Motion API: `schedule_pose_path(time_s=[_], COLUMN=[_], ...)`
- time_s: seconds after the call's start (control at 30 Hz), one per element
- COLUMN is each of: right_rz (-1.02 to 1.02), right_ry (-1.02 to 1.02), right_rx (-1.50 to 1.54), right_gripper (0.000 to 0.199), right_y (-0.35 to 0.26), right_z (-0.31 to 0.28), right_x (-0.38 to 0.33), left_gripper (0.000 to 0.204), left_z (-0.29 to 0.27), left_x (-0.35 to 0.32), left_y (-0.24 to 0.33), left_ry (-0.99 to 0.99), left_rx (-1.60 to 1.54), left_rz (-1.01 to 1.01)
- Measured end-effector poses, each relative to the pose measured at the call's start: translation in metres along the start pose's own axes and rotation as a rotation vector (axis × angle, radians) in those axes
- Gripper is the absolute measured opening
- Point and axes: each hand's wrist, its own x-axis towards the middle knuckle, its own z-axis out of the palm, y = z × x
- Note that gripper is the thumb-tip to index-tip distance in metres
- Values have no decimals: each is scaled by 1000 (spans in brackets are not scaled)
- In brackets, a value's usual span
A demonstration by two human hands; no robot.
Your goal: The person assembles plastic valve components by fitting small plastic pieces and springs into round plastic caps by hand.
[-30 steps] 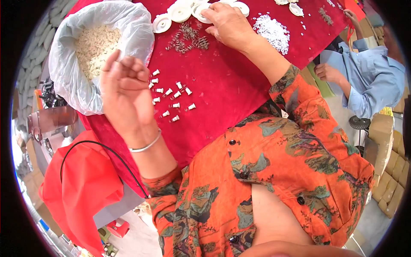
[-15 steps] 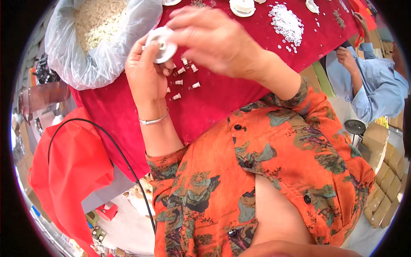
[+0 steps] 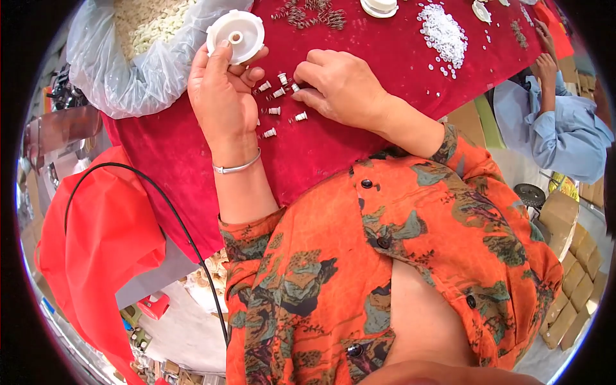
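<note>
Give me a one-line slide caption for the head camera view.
Left hand holds a round white plastic disc while right hand picks among small white pegs on a red tablecloth.

The one camera sat on the person's head and looked straight down, close over the red table (image 3: 398, 58) and the person's own orange shirt (image 3: 398, 256).
</note>
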Motion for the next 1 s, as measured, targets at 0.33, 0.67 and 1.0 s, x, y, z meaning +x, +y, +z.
schedule_pose_path(time_s=[0.33,0.67,1.0], right_rz=[56,103,70], right_ry=[108,124,297], right_rx=[171,199,282], right_gripper=[16,15,18], right_y=[18,4,-1], right_z=[-10,-25,-55], right_x=[-14,-9,6], left_gripper=[28,28,37], left_z=[9,14,25], left_x=[-5,-12,-24], left_y=[-11,-16,-19], left_ry=[-82,-108,-271], left_rx=[-7,0,16], left_rz=[-46,-39,-72])
